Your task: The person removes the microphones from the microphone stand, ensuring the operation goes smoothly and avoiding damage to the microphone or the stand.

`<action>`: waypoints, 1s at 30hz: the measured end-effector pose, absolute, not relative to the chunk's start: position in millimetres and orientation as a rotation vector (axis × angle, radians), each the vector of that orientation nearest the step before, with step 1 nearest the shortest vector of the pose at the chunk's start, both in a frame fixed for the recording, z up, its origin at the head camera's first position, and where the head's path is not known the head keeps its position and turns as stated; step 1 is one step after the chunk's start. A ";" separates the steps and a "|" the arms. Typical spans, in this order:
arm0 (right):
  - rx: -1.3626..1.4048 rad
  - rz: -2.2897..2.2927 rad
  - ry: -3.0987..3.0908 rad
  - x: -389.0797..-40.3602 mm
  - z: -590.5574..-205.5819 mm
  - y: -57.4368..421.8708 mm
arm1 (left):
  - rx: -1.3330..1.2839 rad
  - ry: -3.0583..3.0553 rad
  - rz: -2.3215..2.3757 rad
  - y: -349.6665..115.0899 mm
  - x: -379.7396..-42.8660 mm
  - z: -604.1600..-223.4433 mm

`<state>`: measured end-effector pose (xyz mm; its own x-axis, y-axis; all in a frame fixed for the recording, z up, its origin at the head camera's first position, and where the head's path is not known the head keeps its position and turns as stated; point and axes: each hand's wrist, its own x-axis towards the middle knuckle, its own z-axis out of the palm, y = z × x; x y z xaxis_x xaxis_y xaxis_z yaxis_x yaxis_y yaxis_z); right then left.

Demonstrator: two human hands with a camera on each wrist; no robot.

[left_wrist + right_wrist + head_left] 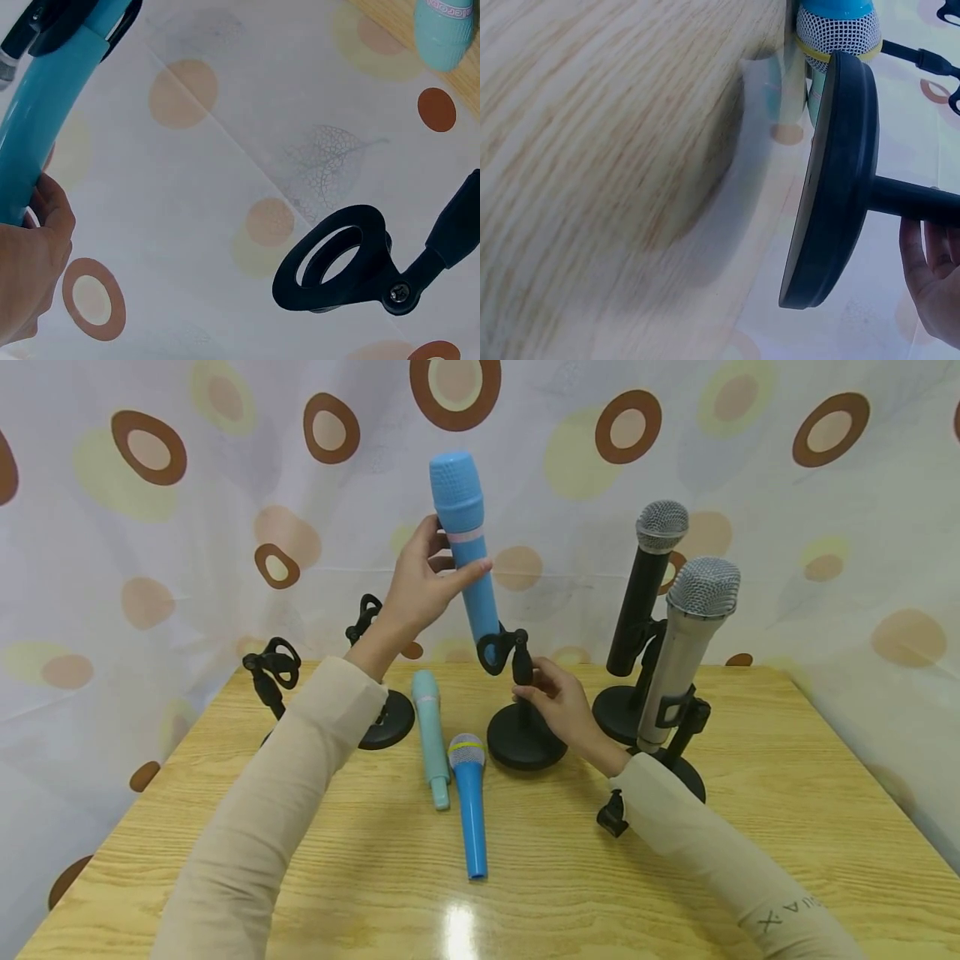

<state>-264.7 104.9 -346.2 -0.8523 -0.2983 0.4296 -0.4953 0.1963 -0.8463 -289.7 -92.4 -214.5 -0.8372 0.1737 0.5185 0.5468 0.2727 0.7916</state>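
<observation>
A light blue microphone [476, 597] leans slightly, head up, and my left hand [427, 581] grips its handle. The microphone's lower end sits in the ring of a black clip [491, 656] on top of a desk stand [527, 743]. With thumb and fingers my right hand [558, 706] holds the stand's post; in the right wrist view the fingers are at the post [907, 201] above the round base. On the table nearby lie a mint green microphone [430, 727] and a blue microphone [471, 818] with a yellow-banded mesh head.
To the right, a black microphone [637, 602] and a silver microphone [678, 664] stand in clip stands. Two stands with bare clips, one clip [281, 662] far left and another [367, 612] behind my left arm, are at left. A small black clip [612, 814] is by my right sleeve.
</observation>
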 end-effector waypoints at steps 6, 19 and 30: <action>0.765 1.689 -2.304 -264.9 -345.8 104.7 | -0.649 -2.213 -1.572 -94.1 -287.9 -209.2; 0.738 1.558 -2.359 -264.2 -351.9 108.3 | -0.616 -2.120 -1.655 -106.4 -282.2 -192.0; 0.658 1.602 -2.301 -271.2 -351.0 107.6 | -0.569 -2.234 -1.512 -121.4 -280.6 -207.2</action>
